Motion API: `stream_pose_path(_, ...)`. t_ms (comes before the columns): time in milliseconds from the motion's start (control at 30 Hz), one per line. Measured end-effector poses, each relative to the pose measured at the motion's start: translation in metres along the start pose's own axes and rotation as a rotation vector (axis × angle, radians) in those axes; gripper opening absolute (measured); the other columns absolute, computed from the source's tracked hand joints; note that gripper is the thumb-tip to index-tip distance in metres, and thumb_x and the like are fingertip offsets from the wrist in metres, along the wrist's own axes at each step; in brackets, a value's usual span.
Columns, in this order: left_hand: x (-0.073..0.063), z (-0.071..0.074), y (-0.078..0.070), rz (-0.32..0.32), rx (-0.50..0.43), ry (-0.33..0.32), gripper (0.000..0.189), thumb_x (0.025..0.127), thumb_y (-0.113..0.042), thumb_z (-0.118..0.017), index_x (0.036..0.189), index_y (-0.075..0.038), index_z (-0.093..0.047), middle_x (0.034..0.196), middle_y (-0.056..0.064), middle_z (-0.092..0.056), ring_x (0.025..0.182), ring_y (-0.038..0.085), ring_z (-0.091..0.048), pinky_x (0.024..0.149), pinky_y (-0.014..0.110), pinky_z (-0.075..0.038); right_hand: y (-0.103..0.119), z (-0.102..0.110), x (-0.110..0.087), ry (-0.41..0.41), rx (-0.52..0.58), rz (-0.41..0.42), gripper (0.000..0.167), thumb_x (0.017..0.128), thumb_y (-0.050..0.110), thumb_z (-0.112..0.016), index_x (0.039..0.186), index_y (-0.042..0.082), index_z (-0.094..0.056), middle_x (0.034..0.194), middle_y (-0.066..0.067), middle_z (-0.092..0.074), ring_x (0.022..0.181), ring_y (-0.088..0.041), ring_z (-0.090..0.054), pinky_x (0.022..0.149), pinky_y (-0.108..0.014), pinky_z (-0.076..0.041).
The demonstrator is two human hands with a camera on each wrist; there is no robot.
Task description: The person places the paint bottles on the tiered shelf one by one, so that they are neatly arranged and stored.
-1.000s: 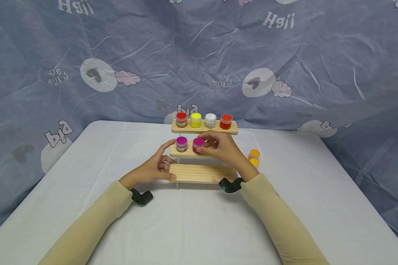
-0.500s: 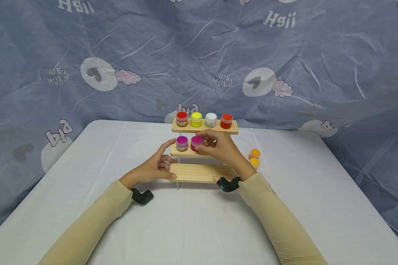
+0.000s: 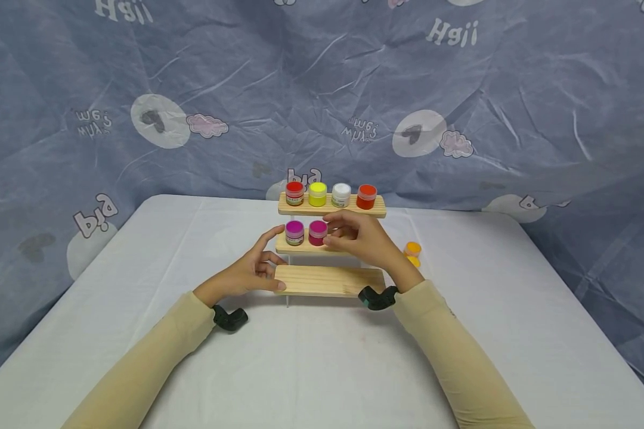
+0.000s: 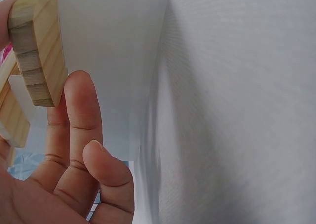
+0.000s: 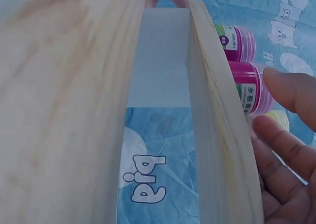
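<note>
A three-tier wooden display stand (image 3: pixel 327 281) stands on the table. My left hand (image 3: pixel 244 274) holds its left end, thumb on the lowest board and index finger stretched to the middle one; in the left wrist view a fingertip meets the underside of the lowest board (image 4: pixel 42 51). On the middle board, a purple paint jar (image 3: pixel 294 233) sits beside a magenta paint jar (image 3: pixel 318 233). My right hand (image 3: pixel 367 239) is just right of the magenta jar, fingers spread. In the right wrist view the thumb (image 5: pixel 289 88) is at that jar's lid, touching or very near it.
The top board carries red (image 3: pixel 294 194), yellow (image 3: pixel 318 195), white (image 3: pixel 341 195) and orange-red (image 3: pixel 367 197) jars. Two orange-lidded jars (image 3: pixel 412 249) stand on the white table (image 3: pixel 477 286) right of the stand, partly behind the right forearm. A patterned blue-grey cloth (image 3: pixel 322 89) hangs behind.
The magenta jar slid slightly left toward the purple one in my right hand. That hand has since loosened and shifted right, leaving the jar standing. My left hand has stayed put.
</note>
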State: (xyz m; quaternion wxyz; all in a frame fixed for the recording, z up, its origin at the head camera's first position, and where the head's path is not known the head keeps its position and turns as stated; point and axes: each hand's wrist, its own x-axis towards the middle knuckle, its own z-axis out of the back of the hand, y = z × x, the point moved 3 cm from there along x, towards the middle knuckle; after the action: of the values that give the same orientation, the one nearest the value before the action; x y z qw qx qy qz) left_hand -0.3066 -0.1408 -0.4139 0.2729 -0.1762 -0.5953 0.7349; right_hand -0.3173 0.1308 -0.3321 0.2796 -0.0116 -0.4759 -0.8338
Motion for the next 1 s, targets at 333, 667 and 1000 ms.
stream_pose_path(333, 0.000, 0.001, 0.000, -0.008, 0.003, 0.000, 0.122, 0.089, -0.001, -0.084, 0.175, -0.026, -0.002, 0.124, 0.023, -0.062, 0.081, 0.019, -0.063, 0.070, 0.026, -0.048, -0.011, 0.017, -0.007, 0.024, 0.097, -0.023, 0.040, 0.098, 0.002, -0.078, 0.136, -0.008, -0.068, 0.128, -0.022, -0.073, 0.110, -0.030, -0.070, 0.094, -0.027, -0.057)
stream_pose_path(667, 0.001, 0.001, 0.002, -0.023, 0.005, 0.006, 0.122, 0.088, -0.003, -0.086, 0.175, -0.023, -0.002, 0.123, 0.021, -0.063, 0.081, 0.018, -0.064, 0.070, 0.025, -0.049, -0.017, 0.033, -0.019, 0.062, 0.147, -0.077, 0.039, 0.100, 0.002, -0.076, 0.136, -0.009, -0.067, 0.132, -0.023, -0.071, 0.111, -0.022, -0.070, 0.097, -0.027, -0.057)
stream_pose_path(1000, 0.001, 0.000, 0.002, -0.023, -0.011, 0.003, 0.122, 0.088, -0.001, -0.085, 0.175, -0.023, -0.002, 0.123, 0.023, -0.063, 0.082, 0.019, -0.065, 0.070, 0.026, -0.049, -0.026, 0.052, -0.034, 0.040, 0.217, -0.094, 0.037, 0.099, -0.002, -0.073, 0.135, -0.011, -0.066, 0.133, -0.026, -0.070, 0.110, -0.015, -0.071, 0.096, -0.027, -0.058)
